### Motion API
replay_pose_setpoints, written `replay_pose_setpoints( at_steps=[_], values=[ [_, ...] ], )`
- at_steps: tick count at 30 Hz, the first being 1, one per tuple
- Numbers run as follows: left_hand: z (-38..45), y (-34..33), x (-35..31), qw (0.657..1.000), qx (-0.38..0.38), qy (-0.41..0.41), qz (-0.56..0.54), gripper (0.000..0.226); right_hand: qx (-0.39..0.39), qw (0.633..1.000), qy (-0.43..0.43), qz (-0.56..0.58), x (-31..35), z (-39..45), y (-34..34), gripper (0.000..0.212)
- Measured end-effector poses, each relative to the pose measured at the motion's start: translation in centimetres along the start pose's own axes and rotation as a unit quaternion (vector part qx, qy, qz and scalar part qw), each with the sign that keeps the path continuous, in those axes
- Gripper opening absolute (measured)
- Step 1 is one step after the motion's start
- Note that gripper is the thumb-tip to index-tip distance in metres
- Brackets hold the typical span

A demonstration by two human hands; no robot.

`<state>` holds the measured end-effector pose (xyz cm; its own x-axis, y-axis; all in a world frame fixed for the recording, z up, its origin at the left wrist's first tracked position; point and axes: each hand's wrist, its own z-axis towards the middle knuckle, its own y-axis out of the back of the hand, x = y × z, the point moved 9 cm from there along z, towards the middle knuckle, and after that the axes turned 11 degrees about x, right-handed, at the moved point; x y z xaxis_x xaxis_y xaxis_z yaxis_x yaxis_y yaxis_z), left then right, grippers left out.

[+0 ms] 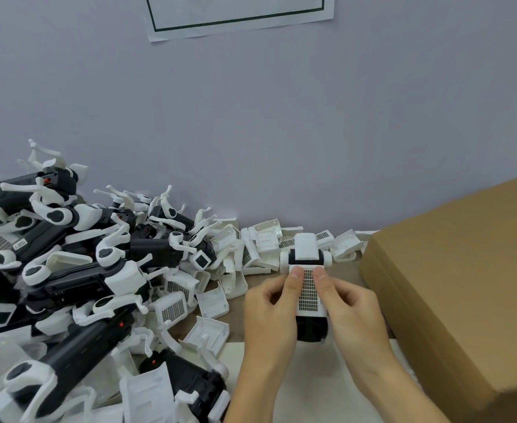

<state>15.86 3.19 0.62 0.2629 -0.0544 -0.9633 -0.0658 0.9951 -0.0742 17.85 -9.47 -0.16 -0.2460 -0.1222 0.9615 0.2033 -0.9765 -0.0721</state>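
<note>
I hold a black and white plastic device [307, 261] upright over the table, between both hands. My left hand [274, 303] grips its left side, thumb pressed on the white cover with a grid vent [308, 293]. My right hand [347, 300] grips the right side, thumb beside the vent. The device's black lower body [312, 329] shows between my palms. Its white top cap and side knobs stick out above my thumbs.
A big heap of black and white devices [77, 270] fills the left of the table. Loose white vent covers [211, 303] lie along the wall behind my hands. A brown cardboard box [458, 285] stands at the right. A grey wall [281, 132] is close behind.
</note>
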Motion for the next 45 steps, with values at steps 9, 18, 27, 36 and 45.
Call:
replay_pose_setpoints(
  at_steps=[9, 18, 27, 36, 45],
  values=[
    [0.3, 0.6, 0.3, 0.999, -0.021, -0.009, 0.023, 0.033, 0.006, 1.0, 0.004, -0.003, -0.2, 0.0, 0.0, 0.04],
    [0.4, -0.7, 2.3, 0.997, 0.03, 0.065, -0.033, 0.022, -0.005, 0.996, -0.064, 0.062, -1.8, 0.1, 0.2, 0.035],
    [0.4, 1.0, 3.0, 0.994, -0.036, 0.095, -0.031, 0.023, 0.001, 0.998, -0.037, -0.051, -0.9, 0.0, 0.1, 0.024],
    [0.5, 0.5, 3.1, 0.995, -0.012, 0.08, -0.064, 0.017, -0.018, 0.999, -0.031, -0.033, -0.8, -0.1, 0.3, 0.023],
    [0.4, 0.7, 3.1, 0.995, -0.015, 0.091, -0.041, 0.017, 0.003, 0.997, -0.001, -0.072, -0.4, 0.0, 0.3, 0.033]
  ],
)
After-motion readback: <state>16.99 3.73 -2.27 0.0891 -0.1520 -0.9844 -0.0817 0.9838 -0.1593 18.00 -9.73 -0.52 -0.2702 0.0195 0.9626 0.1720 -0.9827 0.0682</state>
